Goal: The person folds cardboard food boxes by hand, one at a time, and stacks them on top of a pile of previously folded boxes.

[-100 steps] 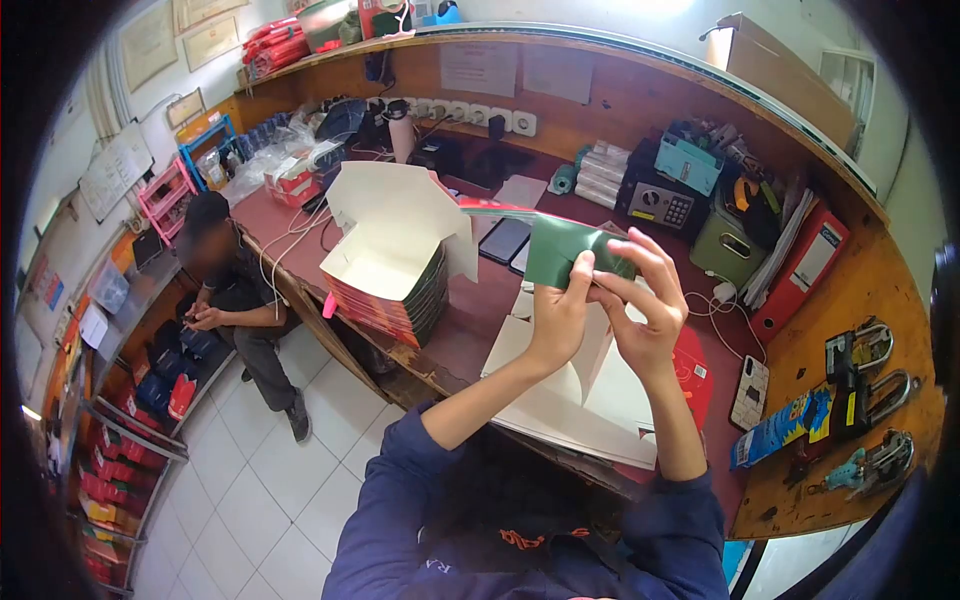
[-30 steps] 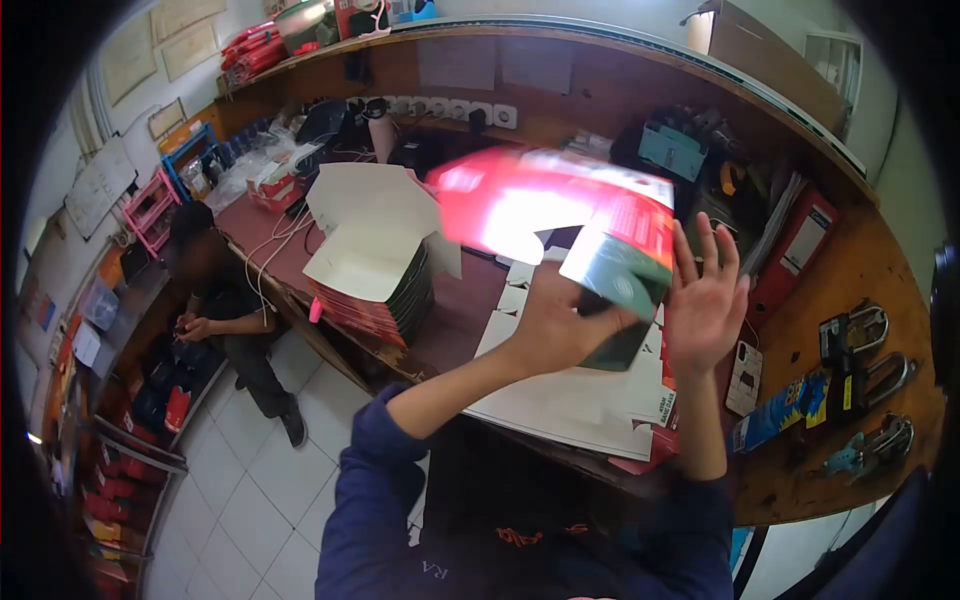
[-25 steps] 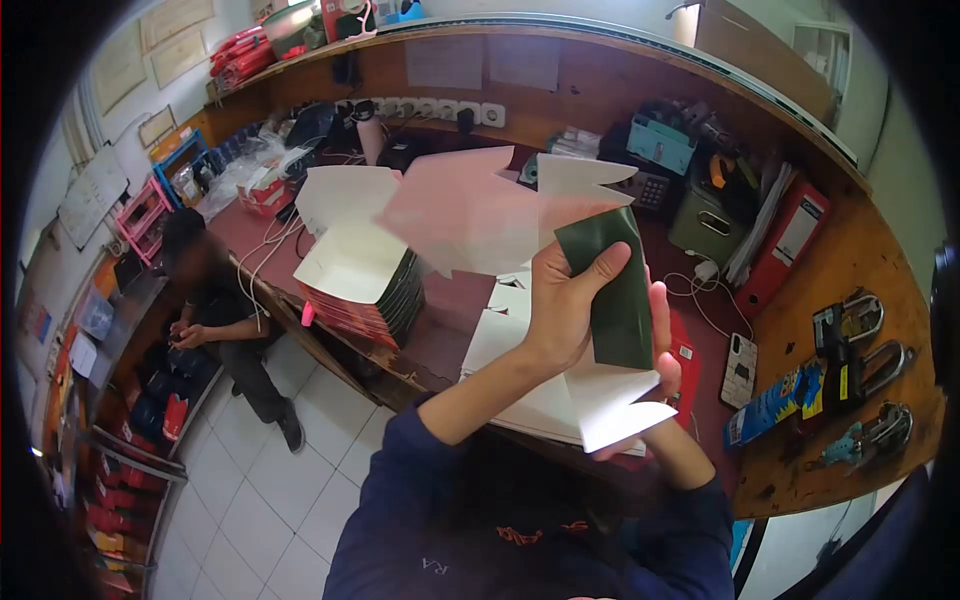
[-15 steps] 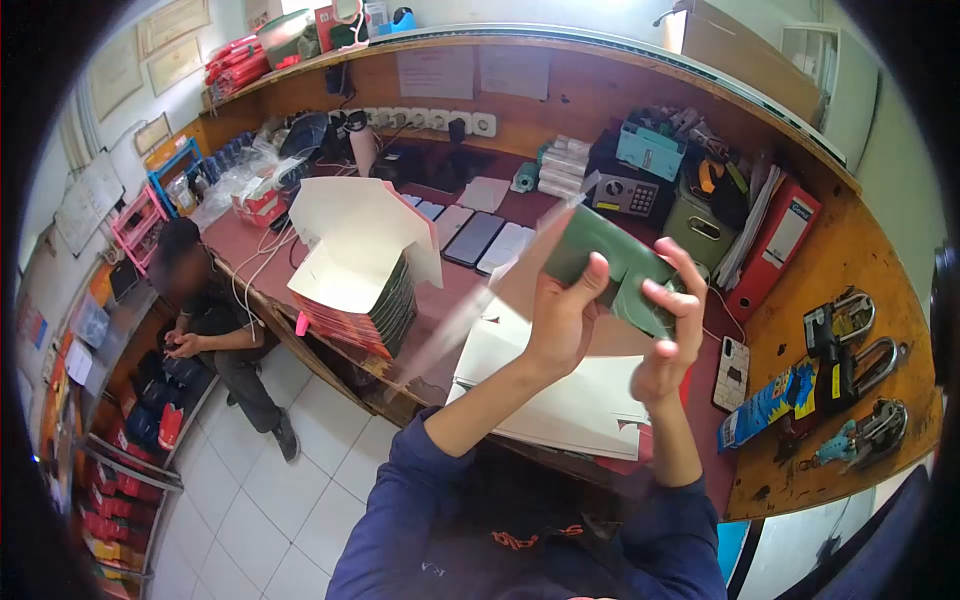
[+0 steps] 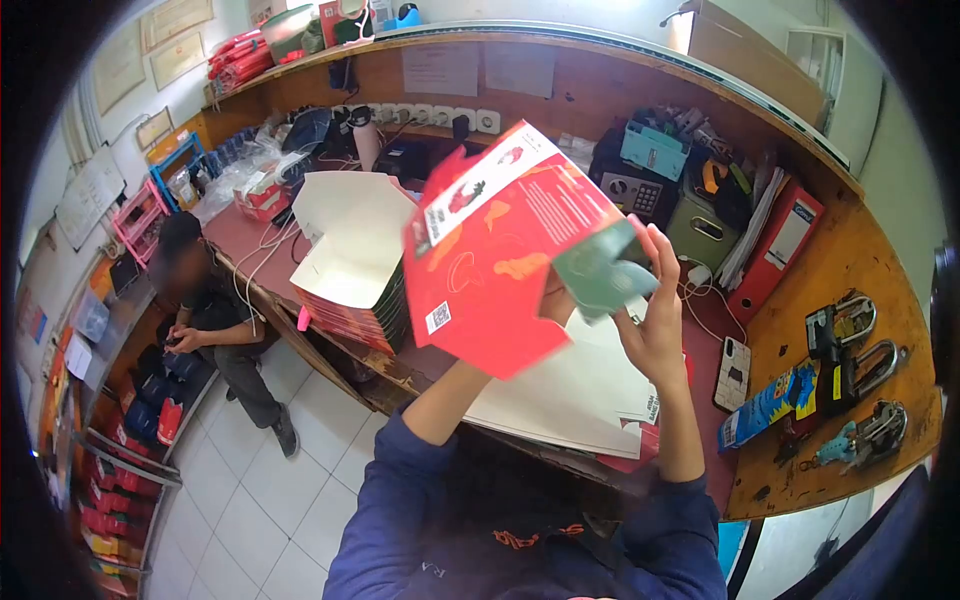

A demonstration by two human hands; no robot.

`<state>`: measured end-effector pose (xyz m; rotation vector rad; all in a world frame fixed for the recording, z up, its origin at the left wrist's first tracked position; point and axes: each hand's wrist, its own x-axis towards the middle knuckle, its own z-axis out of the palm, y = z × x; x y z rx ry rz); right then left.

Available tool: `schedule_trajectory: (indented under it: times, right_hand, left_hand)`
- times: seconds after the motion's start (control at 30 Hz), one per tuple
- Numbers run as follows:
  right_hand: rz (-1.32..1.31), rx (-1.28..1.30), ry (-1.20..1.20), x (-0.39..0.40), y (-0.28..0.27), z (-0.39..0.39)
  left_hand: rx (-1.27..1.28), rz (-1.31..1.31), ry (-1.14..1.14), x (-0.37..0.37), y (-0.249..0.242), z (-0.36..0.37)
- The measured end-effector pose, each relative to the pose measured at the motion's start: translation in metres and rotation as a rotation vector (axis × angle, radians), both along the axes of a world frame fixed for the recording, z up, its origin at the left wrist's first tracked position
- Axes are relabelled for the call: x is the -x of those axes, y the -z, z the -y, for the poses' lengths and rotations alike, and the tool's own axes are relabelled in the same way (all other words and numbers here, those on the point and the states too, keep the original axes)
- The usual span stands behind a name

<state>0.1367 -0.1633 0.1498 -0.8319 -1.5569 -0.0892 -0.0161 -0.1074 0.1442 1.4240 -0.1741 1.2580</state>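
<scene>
1. A QR code (image 5: 437, 317), too small to be decoded, is printed at the lower left of the red carton (image 5: 500, 250) in mid-frame.
2. Lines of white print are seen on the carton's upper right panel; none can be read.
3. Pale letters "RA" (image 5: 435, 569) are seen, inverted, on the dark blue garment at the bottom of the frame.

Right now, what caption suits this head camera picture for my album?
Both hands raise a red printed carton, right hand at its green flap, above flat white sheets.

Red printed carton (image 5: 500, 250), green flap (image 5: 597, 270); white flat sheets (image 5: 570, 400)
</scene>
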Motion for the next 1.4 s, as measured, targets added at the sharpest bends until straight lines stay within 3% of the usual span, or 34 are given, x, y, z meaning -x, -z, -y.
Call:
schedule_trajectory:
  times: [0.03, 0.07, 0.2, 0.23, 0.33, 0.4, 0.47, 0.5, 0.53, 0.6, 0.67, 0.73, 0.87, 0.97, 1.03, 1.07, 1.1, 1.17, 1.2, 1.27, 1.3, 1.33, 1.37, 1.4]
  right_hand:
    - [0.032, 0.097, 0.083, -0.001, 0.001, 0.001]
    - [0.064, 0.195, 0.164, -0.001, 0.002, 0.000]
    - [0.282, -0.128, 0.468, 0.003, 0.005, -0.009]
    - [0.305, -0.178, 0.482, 0.005, 0.003, -0.009]
    - [0.224, -0.251, 0.481, 0.014, 0.004, -0.016]
    - [0.295, -0.258, 0.554, 0.018, -0.003, -0.010]
    - [0.243, -0.233, 0.515, 0.026, -0.006, -0.007]
    - [0.249, -0.220, 0.517, 0.028, -0.010, -0.005]
    - [0.250, -0.220, 0.517, 0.029, -0.010, -0.005]
    - [0.311, -0.167, 0.506, 0.030, -0.010, -0.003]
    - [0.311, -0.143, 0.498, 0.032, -0.008, -0.001]
    - [0.284, -0.124, 0.487, 0.031, -0.005, -0.004]
    - [0.367, -0.153, 0.543, 0.031, -0.009, -0.003]
    - [0.278, -0.166, 0.477, 0.041, -0.002, -0.009]
    - [0.058, -0.092, 0.400, 0.052, 0.009, -0.014]
    - [0.078, -0.066, 0.406, 0.053, 0.007, -0.013]
    - [0.046, -0.060, 0.355, 0.053, 0.009, -0.013]
    - [-0.020, 0.002, 0.142, 0.058, 0.010, -0.009]
    - [-0.024, 0.009, 0.111, 0.065, 0.005, -0.010]
    - [0.060, 0.106, -0.167, 0.077, -0.001, -0.013]
    - [0.295, 0.228, -0.112, 0.069, 0.003, -0.022]
    - [0.643, 0.082, -0.150, 0.054, 0.019, -0.054]
    - [0.569, 0.131, -0.231, 0.068, 0.012, -0.064]
    - [0.494, 0.181, -0.312, 0.085, 0.006, -0.073]
  left_hand:
    - [-0.003, 0.000, -0.002, 0.008, 0.002, -0.003]
    - [-0.090, -0.148, -0.243, 0.016, 0.003, -0.006]
    - [-0.427, -0.749, -1.206, 0.037, 0.002, -0.009]
    - [-0.426, -0.750, -1.206, 0.040, 0.000, -0.005]
    - [0.004, -0.543, -0.527, 0.049, -0.042, 0.029]
    - [0.056, -0.410, -0.521, 0.036, -0.022, 0.015]
    - [-0.244, -0.617, -0.807, 0.029, -0.018, 0.011]
    - [-0.436, -0.431, -0.751, 0.023, -0.013, -0.003]
    - [-0.435, -0.430, -0.751, 0.023, -0.007, -0.007]
    - [-0.116, -0.415, -0.361, 0.025, -0.021, -0.001]
    - [-0.114, -0.452, -0.430, 0.024, -0.011, -0.008]
    - [-0.397, -0.523, -0.804, 0.023, -0.003, -0.011]
    - [-0.235, -0.408, -0.621, 0.033, -0.013, -0.007]
    - [-0.204, -0.238, -0.498, 0.016, -0.013, -0.005]
    - [-0.189, -0.137, -0.535, -0.010, -0.005, -0.003]
    - [-0.175, -0.028, -0.564, -0.013, -0.002, -0.004]
    - [-0.172, -0.030, -0.596, -0.003, -0.007, -0.001]
    - [-0.293, -0.501, -0.716, 0.022, -0.018, 0.011]
    - [-0.281, -0.514, -0.744, 0.042, -0.019, 0.017]
    - [-0.061, -0.320, -0.506, 0.078, -0.016, 0.031]
    - [-0.319, -0.428, -0.858, 0.082, -0.020, 0.022]
    - [-0.593, -0.534, -1.202, 0.087, -0.028, 0.007]
    - [-0.495, -0.985, -1.222, 0.106, -0.073, 0.024]
    - [-0.501, -0.775, -1.239, 0.115, -0.082, 0.021]
